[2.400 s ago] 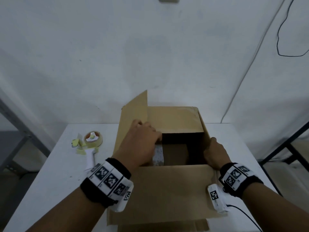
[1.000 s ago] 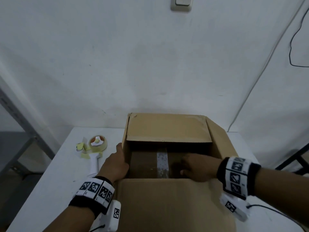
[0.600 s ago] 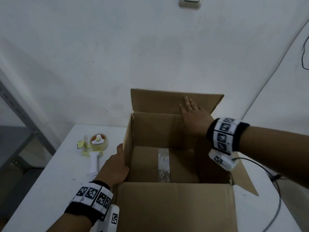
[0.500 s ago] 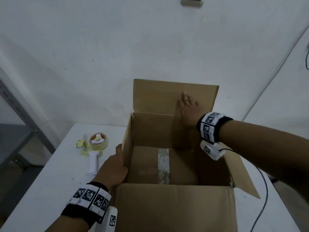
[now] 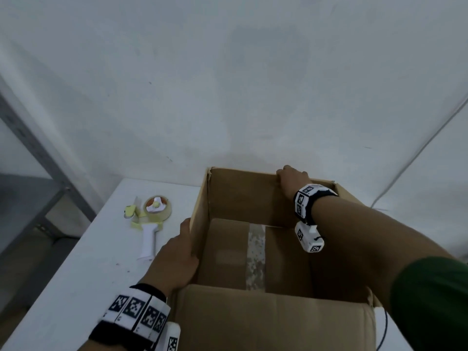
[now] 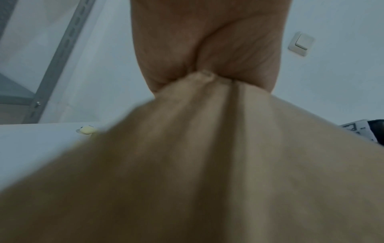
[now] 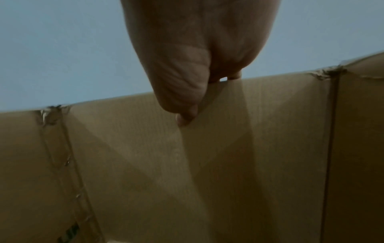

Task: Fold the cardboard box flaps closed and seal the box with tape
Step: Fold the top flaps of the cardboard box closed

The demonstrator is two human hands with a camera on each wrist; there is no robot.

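The brown cardboard box [image 5: 240,196] stands open on the white table [image 5: 76,274]; an old tape strip [image 5: 255,254] runs along its bottom. Its near flap [image 5: 273,323] lies flat toward me. My left hand [image 5: 177,257] holds the box's left side, thumb along the outside, and in the left wrist view cardboard [image 6: 207,164] runs into the grip of that hand [image 6: 203,49]. My right hand [image 5: 291,179] grips the far rim. In the right wrist view its thumb [image 7: 182,113] presses the inner wall [image 7: 145,164] and the fingers curl over behind. The far flap is hidden.
A tape dispenser [image 5: 154,216] with a white handle and a yellowish roll lies on the table left of the box. A grey metal shelf frame [image 5: 43,153] stands at far left. The wall is close behind the box, with a cable [image 5: 417,158] at right and a light switch [image 6: 301,43].
The far flap stood upright under my right palm; now it is out of sight behind the rim and my right hand grips that rim. My left hand stays on the left side.
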